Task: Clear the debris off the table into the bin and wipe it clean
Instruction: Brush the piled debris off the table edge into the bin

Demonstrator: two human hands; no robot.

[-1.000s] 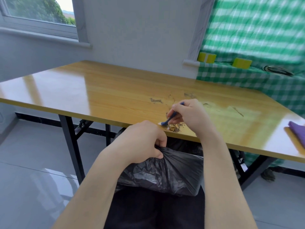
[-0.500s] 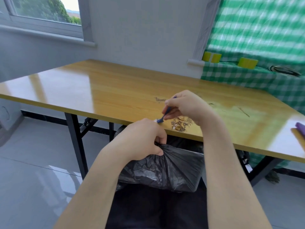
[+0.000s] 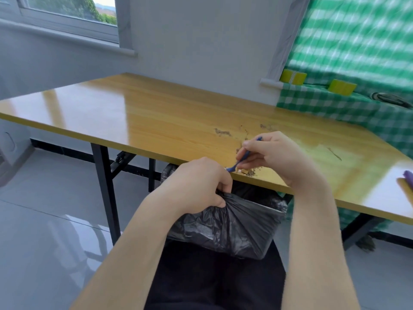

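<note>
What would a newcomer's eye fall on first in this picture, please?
Most striking are the two bare arms in the middle: the right hand holds a small blue tool against a debris pile at the near edge of the wooden table. Just below, the left hand grips the black bin bag under that edge.

Pale grey wall (image 3: 201, 41), plain and unmarked. One window (image 3: 67, 10) at upper left, grey-framed, with a projecting sill (image 3: 67, 39); trees and daylight outside. Floor (image 3: 44, 220) of glossy grey tiles, reflecting. Wooden tabletop (image 3: 156, 117) on black metal legs (image 3: 105, 186), strong glare across its left half. At right hangs a green-and-white checked curtain (image 3: 357, 30); a matching cloth (image 3: 324, 104) covers a ledge carrying two yellow-green blocks (image 3: 292, 77).
</note>
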